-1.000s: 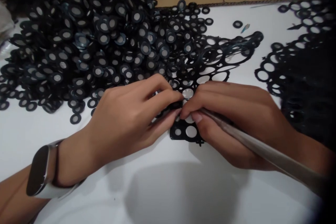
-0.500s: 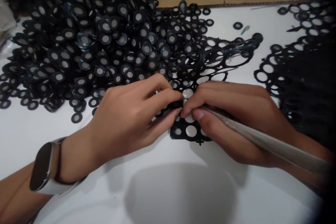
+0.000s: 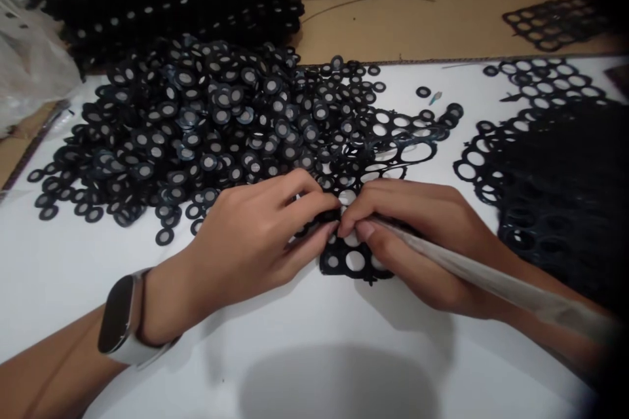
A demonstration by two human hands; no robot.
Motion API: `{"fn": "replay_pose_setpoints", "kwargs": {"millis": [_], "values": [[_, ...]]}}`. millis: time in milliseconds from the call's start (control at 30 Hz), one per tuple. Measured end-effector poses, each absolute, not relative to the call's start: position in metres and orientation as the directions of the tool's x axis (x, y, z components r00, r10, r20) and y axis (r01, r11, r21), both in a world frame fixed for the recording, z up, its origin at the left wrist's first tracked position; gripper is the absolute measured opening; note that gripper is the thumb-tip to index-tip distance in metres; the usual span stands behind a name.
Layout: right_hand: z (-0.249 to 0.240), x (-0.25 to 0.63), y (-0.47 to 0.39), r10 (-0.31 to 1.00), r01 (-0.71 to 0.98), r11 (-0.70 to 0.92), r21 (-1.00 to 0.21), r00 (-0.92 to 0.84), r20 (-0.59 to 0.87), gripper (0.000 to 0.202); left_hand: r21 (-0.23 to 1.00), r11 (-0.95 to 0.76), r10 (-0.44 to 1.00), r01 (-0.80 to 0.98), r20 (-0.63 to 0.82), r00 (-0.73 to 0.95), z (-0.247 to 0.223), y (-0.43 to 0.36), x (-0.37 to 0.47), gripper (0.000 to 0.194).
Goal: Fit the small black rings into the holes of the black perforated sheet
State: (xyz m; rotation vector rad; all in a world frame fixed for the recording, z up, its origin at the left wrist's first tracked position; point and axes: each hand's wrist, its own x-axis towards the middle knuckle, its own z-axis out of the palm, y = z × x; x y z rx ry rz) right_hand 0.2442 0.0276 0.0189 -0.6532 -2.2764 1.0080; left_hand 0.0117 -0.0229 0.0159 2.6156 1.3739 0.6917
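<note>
Hands (image 3: 337, 222) pinch a thin, black, round-holed sheet (image 3: 335, 265).

A white work surface (image 3: 187, 366) carries the things, with a brown cardboard surface (image 3: 472, 18) visible beyond its far edge. Directly under the grip, where the left hand (image 3: 260, 232) meets the right hand (image 3: 422, 242), lies a black perforated sheet (image 3: 344, 266). Left of the grip and beyond it spreads a big heap of black rings with pale centres (image 3: 211, 121). Just beyond the grip and slightly right is black perforated webbing (image 3: 398, 142); farther out are a lone black ring (image 3: 423, 91) and a small blue-tipped scrap (image 3: 436, 98). Well right of the grip, a dark pile of perforated sheets (image 3: 555, 177) rests on the white.
</note>
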Motion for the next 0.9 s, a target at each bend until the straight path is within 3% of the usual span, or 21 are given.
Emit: {"fn": "replay_pose_setpoints", "kwargs": {"millis": [900], "values": [[0.0179, 0.2452, 0.0273, 0.622, 0.202, 0.592, -0.78, -0.73, 0.283, 0.018, 0.288, -0.584, 0.804, 0.759, 0.339, 0.489, 0.0154, -0.0235, 0.0114, 0.018]]}}
